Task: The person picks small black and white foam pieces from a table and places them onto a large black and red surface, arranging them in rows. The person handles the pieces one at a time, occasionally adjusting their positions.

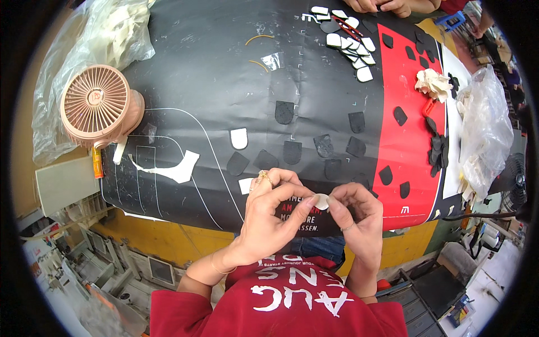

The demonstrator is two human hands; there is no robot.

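My left hand and my right hand meet above the near edge of the table. Pinched between the fingertips of both is a small white rounded piece, partly covered by my thumbs and fingers. Just beyond my hands lie several flat black pads with one rounded end, among them a black pad and another black pad. A white pad of the same shape rests left of them. Beside my left knuckles is a small white piece.
At the left stands a pink fan near an orange tube and a white cut sheet. A pile of white pads with a red tool lies far right. Plastic bags edge the table. Another person's hands show at the top.
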